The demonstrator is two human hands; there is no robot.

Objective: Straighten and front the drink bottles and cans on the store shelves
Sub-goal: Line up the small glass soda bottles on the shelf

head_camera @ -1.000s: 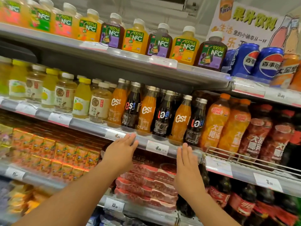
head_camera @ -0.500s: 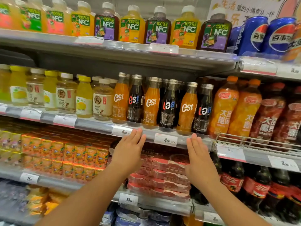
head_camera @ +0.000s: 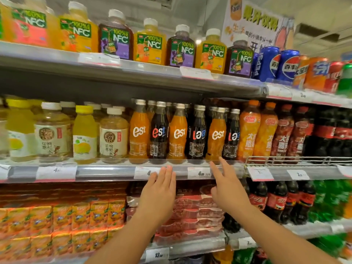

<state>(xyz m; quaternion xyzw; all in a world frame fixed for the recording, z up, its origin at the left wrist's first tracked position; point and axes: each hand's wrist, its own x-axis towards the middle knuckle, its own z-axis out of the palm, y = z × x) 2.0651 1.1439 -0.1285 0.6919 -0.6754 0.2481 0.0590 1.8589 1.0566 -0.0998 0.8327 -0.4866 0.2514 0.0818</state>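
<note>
A row of "est" glass bottles stands on the middle shelf (head_camera: 106, 171), orange (head_camera: 139, 132) and dark cola (head_camera: 159, 133) alternating. Two dark bottles (head_camera: 197, 134) (head_camera: 231, 135) are turned, their logos showing sideways. My left hand (head_camera: 159, 191) is raised with straight fingers in front of the shelf's price rail, below the bottles. My right hand (head_camera: 226, 184) reaches up with spread fingers, its fingertips at the rail under the rightmost orange bottle (head_camera: 216, 133). Neither hand holds anything.
NFC juice bottles (head_camera: 148, 43) line the top shelf, with Pepsi cans (head_camera: 269, 63) at their right. Pale tea and yellow bottles (head_camera: 84, 134) stand left of the est row, orange and red plastic bottles (head_camera: 264, 130) right behind a wire rail. Juice cartons (head_camera: 62, 223) and cola bottles (head_camera: 274, 201) fill the shelf below.
Both hands have risen toward the middle shelf's rail. The right hand's fingers have spread and reach higher, to the bottle bases. The view has moved closer and tilted up.
</note>
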